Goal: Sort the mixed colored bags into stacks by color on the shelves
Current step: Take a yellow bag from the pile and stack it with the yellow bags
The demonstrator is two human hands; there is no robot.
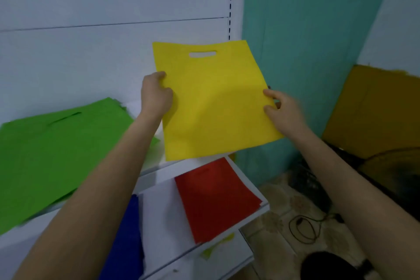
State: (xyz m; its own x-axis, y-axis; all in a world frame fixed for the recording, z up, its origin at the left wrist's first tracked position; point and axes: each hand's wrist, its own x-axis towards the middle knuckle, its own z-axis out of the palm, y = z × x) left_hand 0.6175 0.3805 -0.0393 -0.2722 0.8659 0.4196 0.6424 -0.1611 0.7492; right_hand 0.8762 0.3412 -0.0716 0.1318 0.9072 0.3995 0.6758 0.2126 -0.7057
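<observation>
Two bare forearms (91, 200) are seen closest, reaching to a yellow bag (213, 102) held flat in the air above the right end of the upper shelf (18, 238). Its left edge is pinched between the thumb and curled fingers of the left hand (155, 95); its right edge is nipped by the right hand (281, 111). Green bags (52, 154) are stacked on that shelf. On the lower shelf (264, 208), blue bags (125, 241) and red bags (216, 200) are stacked apart. The yellow bag is smooth (one oval handle slot is cut near its top edge).
</observation>
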